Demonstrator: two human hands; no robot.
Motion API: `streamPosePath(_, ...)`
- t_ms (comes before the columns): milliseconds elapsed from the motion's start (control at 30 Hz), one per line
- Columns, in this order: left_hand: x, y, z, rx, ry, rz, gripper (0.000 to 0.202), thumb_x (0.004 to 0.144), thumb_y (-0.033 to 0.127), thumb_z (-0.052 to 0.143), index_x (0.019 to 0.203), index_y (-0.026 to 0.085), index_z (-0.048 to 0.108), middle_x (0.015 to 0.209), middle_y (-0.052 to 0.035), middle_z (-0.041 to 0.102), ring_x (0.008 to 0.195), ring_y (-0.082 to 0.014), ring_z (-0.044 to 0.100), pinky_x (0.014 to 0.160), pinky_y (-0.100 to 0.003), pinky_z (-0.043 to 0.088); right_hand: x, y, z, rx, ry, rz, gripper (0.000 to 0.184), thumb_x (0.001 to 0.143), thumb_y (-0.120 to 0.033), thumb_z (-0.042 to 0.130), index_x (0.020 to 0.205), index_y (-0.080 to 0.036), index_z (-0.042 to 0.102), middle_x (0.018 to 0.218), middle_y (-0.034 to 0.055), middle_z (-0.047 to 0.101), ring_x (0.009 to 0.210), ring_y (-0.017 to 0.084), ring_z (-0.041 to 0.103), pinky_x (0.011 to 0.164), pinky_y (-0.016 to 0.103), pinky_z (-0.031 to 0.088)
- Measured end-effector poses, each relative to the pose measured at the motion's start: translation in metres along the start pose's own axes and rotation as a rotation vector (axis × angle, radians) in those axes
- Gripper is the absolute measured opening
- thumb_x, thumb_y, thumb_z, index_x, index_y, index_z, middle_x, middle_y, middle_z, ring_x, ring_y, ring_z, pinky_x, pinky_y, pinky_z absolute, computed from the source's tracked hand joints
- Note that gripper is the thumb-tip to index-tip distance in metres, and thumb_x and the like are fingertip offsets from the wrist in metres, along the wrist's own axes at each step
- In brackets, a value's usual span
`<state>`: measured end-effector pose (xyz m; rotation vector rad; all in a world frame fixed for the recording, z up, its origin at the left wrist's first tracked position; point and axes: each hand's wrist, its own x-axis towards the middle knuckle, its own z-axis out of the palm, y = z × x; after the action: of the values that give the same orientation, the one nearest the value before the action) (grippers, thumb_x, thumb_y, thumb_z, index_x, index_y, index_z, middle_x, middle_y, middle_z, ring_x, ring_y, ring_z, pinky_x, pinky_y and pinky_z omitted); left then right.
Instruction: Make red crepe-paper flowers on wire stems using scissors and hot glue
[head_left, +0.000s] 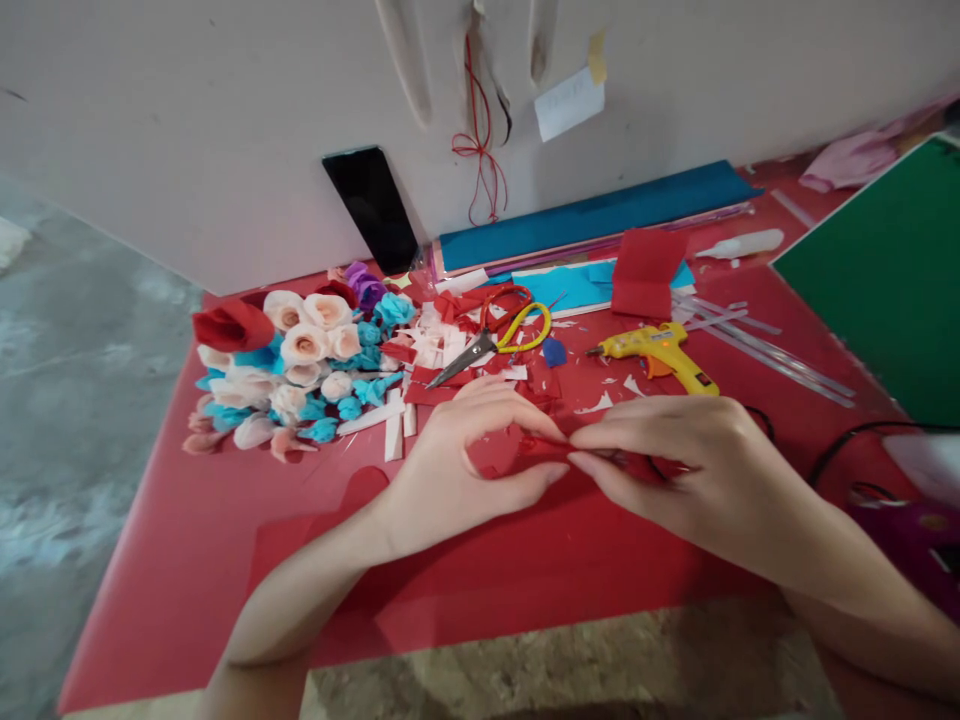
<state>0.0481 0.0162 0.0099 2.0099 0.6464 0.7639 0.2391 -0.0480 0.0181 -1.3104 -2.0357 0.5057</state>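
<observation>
Above the red tabletop [555, 560], my left hand [465, 455] has its thumb and forefinger curled around a small red paper piece [546, 446]. My right hand [675, 460] pinches the same piece, and the fingertips of both hands nearly meet. The red of the paper blends into the table, so its exact shape is hard to make out. Just beyond my hands lie scissors [484, 345] with one red and one yellow handle. A yellow glue gun [660, 350] rests to their right, its nozzle pointing left.
Paper flowers [304, 345] are bunched at the left. Around the scissors are paper scraps [442, 340]. A phone [373, 208] leans on the wall. Blue paper [592, 215], a folded red sheet [649, 275], clear glue sticks [787, 360], a white bottle [746, 243] and a green board [892, 280] lie behind and right.
</observation>
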Motion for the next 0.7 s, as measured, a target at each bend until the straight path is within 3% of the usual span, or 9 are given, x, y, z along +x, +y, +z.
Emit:
streamPosePath(300, 0.0, -0.0004, 0.001, 0.129, 0.018, 0.098, 0.005, 0.07, 0.014, 0.07, 0.074, 0.016, 0.068, 0.073, -0.0022, 0.073, 0.068, -0.0143, 0.064, 0.082, -0.036, 0.048, 0.0015, 0.0003, -0.0013, 0.001, -0.041, -0.009, 0.014, 0.077, -0.01, 0.059, 0.068, -0.017, 0.066, 0.072, 0.0018, 0.07, 0.061, 0.01, 0.063, 0.057, 0.018, 0.042)
streamPosePath(700, -0.0001, -0.0012, 0.0018, 0.069, 0.037, 0.041, 0.008, 0.07, 0.013, 0.068, 0.077, 0.018, 0.067, 0.074, -0.0026, 0.07, 0.075, -0.0162, 0.063, 0.078, -0.033, 0.051, 0.0016, -0.003, -0.0012, -0.004, 0.003, 0.029, 0.014, 0.076, -0.012, 0.059, 0.067, -0.019, 0.067, 0.067, -0.0004, 0.068, 0.058, 0.01, 0.061, 0.056, 0.018, 0.043)
